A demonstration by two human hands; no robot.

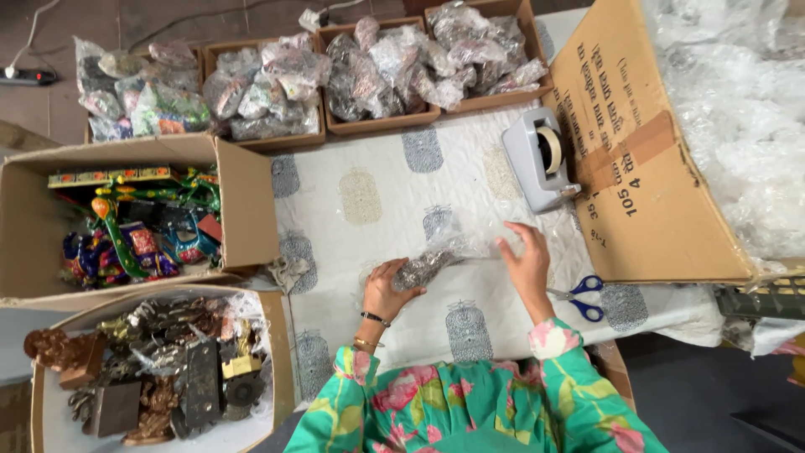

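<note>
Just the one view here, a head cam looking almost straight down from above the person's own hands, left hand (387, 289) and right hand (527, 267), which sit low-centre in the frame at about arm's reach. It faces forward across the cloth (377, 193). Boxes (251, 210) sit left of the hands, a cardboard flap (646, 201) right.

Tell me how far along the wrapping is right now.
Done: four trays at the far edge hold many plastic-wrapped pieces. In hand: the left hand grips a small dark piece lying in clear plastic film, while the right hand presses the film flat. Left: a box of dark metal figures and a box of painted figures sit unwrapped.
</note>
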